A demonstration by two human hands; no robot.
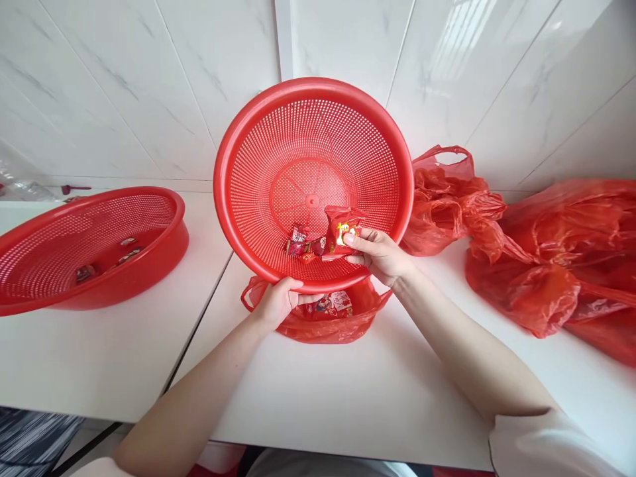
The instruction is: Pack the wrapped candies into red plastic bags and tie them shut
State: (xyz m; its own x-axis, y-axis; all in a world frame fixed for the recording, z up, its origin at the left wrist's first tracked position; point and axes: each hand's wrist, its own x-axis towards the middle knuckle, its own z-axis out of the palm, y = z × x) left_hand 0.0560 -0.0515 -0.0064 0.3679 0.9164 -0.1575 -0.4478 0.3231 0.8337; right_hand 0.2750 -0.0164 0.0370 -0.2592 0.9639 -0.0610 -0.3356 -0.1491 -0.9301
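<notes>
A red plastic colander is tilted toward me, and my left hand grips its near rim, thumb on the edge and fingers beneath. Inside it, my right hand pinches a red snack packet with yellow print. Several small wrapped sweets lie to the left of that packet, low in the colander. Just under the rim sits an open red plastic bag on the table, with printed packets in it. The colander hides the far part of this bag.
On the left stands another red colander holding a few small wrapped pieces. Knotted red bags and a larger red bag heap lie to the right. A tiled wall rises behind the white table, which has a dark seam.
</notes>
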